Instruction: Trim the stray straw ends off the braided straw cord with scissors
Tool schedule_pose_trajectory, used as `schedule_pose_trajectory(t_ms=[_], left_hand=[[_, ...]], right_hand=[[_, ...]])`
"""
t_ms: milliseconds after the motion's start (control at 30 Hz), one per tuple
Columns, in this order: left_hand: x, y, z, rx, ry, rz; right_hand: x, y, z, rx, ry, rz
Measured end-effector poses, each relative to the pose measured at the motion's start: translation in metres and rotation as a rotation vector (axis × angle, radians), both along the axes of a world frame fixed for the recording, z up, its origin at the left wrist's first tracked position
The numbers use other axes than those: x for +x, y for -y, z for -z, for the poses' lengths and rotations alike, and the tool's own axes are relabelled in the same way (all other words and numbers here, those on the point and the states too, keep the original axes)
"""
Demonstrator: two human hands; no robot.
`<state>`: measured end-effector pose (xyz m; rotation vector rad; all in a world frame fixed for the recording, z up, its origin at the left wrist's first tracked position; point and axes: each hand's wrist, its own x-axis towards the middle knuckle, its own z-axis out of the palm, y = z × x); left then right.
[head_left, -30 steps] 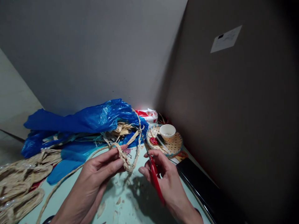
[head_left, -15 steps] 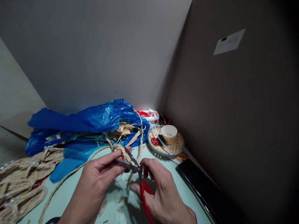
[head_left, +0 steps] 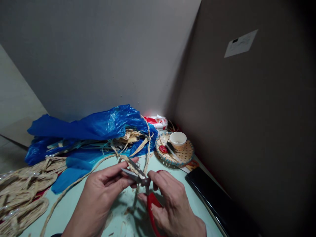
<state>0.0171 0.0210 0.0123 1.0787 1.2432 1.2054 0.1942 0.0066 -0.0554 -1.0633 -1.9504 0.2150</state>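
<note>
My left hand point(head_left: 102, 189) pinches a braided straw cord point(head_left: 130, 163) between thumb and fingers, just above the pale green table point(head_left: 74, 204). The cord trails off to the lower left and loops up toward the blue bag. My right hand point(head_left: 170, 202) grips red-handled scissors point(head_left: 148, 192). Their metal blades are spread apart around the braid, right beside my left fingertips.
A crumpled blue plastic bag point(head_left: 93, 126) with dry straw strips lies behind. Braided straw coils point(head_left: 22, 194) pile up at the left. A woven tray point(head_left: 184, 154) holds a small white cup point(head_left: 178, 139) and a red cap. A black flat object point(head_left: 217, 200) lies along the right wall.
My right hand turned the scissors from pointing down along my palm to blades forward, then brought the spread blades onto the braid held by my left hand.
</note>
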Motion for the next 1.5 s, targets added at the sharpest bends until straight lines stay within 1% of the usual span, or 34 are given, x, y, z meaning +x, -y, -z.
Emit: schedule_pose_trajectory(t_ms=[133, 333, 433, 600, 867, 1067, 1167, 1333, 1433, 1500], left_hand=[[-0.001, 0.000, 0.006, -0.074, 0.063, 0.032], [-0.002, 0.003, 0.008, -0.126, 0.161, 0.064], [-0.003, 0.004, 0.010, -0.147, 0.179, 0.073], [-0.004, 0.005, 0.011, -0.172, 0.182, 0.082], [-0.004, 0.006, 0.014, -0.182, 0.189, 0.061], [0.000, 0.004, 0.013, -0.146, 0.151, 0.070], [-0.001, 0.004, 0.014, -0.133, 0.136, 0.075], [0.001, 0.002, 0.014, -0.140, 0.145, 0.102], [0.003, 0.003, 0.012, -0.132, 0.101, 0.113], [0.003, 0.005, 0.010, -0.131, 0.082, 0.106]], right_hand=[[0.000, 0.001, -0.003, 0.036, 0.041, 0.012], [0.000, 0.002, -0.007, 0.072, 0.070, 0.071], [0.001, 0.001, -0.006, 0.092, 0.115, 0.070], [0.006, 0.000, -0.004, 0.098, 0.156, 0.060], [0.009, 0.001, -0.004, 0.018, 0.164, -0.006], [0.008, 0.001, -0.003, -0.017, 0.167, -0.009], [0.007, 0.002, -0.001, 0.005, 0.179, 0.013], [0.007, 0.000, -0.004, 0.120, 0.240, 0.112], [0.008, 0.000, -0.005, 0.149, 0.256, 0.120], [0.009, 0.000, -0.004, 0.127, 0.254, 0.103]])
